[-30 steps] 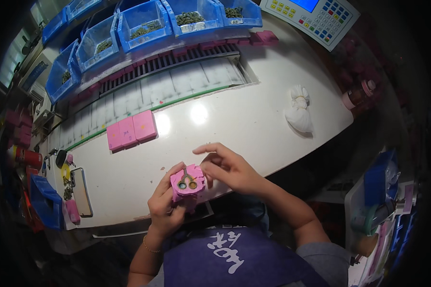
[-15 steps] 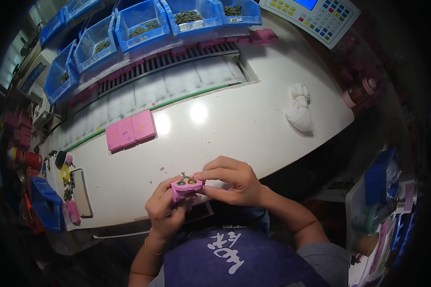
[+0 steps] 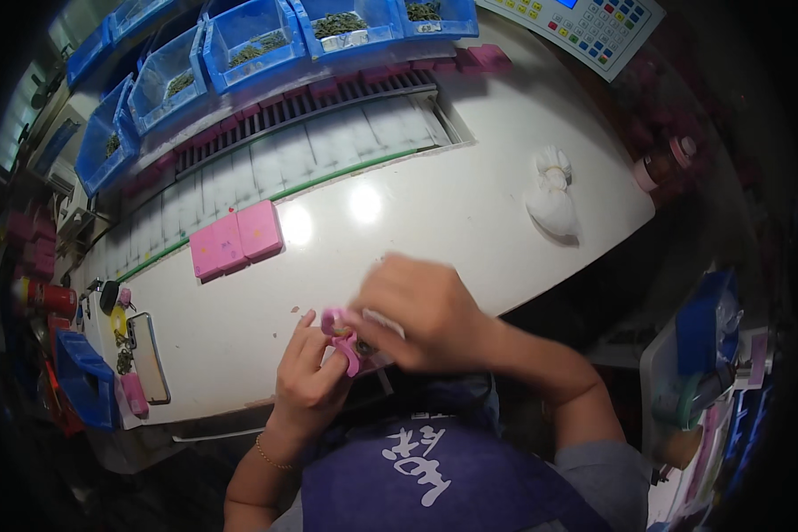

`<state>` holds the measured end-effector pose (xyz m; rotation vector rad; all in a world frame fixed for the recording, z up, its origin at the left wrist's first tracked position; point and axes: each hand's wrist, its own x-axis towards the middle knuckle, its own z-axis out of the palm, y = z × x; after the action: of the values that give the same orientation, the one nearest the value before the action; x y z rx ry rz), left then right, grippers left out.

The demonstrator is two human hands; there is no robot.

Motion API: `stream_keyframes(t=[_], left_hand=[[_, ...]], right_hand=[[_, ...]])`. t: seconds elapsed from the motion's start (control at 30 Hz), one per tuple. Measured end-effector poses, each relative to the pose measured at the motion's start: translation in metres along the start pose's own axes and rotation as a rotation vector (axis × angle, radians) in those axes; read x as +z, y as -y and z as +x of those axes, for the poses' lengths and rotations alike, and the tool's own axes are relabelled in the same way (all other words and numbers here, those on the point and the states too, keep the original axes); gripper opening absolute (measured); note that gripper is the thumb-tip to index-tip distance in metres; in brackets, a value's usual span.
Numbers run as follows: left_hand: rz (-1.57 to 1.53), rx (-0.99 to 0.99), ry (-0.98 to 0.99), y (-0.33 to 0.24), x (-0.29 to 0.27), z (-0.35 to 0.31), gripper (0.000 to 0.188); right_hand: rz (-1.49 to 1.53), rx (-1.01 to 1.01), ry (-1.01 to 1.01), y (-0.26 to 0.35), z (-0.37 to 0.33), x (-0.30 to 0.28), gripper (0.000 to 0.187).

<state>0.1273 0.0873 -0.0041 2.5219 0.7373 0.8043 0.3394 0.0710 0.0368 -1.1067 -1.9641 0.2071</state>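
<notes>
A bent pink piece [image 3: 353,357] is gripped by the left hand [image 3: 310,377] at the near edge of the white surface [image 3: 434,213]. The right hand [image 3: 427,309] is blurred close beside it; its grip cannot be determined. Pink blocks [image 3: 260,232] are noted farther left, a white bag [image 3: 554,215] far right.

Left hand [image 3: 312,377]: one finger points upward, others bend; left forearm [image 3: 262,465] slants upward. Right hand [image 3: 426,306]: blurred, knuckles uppermost; right elbow [image 3: 596,390] bends.

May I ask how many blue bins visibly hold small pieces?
5, in a row at the back: leftmost bin, second bin, middle bin, fourth bin, rightmost bin; more may be hidden.
</notes>
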Motion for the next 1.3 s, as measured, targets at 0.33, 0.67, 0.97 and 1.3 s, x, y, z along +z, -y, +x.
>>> stream_keyframes(t=[0.33,0.67,0.97,1.3], left_hand=[[0.047,0.075,-0.069,0.001,-0.005,-0.006,0.025],[-0.417,-0.095,-0.058,0.007,-0.005,-0.004,0.035],[-0.430,-0.069,-0.018,0.009,-0.008,-0.002,0.037],[-0.564,-0.100,-0.002,0.015,-0.005,-0.006,0.041]], right_hand=[[0.782,0.849,0.706,-0.048,0.014,0.019,0.023],[0.829,0.431,0.520,-0.040,-0.005,0.004,0.026],[0.861,0.364,0.556,-0.043,-0.003,0.000,0.020],[0.890,0.365,0.576,-0.044,-0.002,0.002,0.016]])
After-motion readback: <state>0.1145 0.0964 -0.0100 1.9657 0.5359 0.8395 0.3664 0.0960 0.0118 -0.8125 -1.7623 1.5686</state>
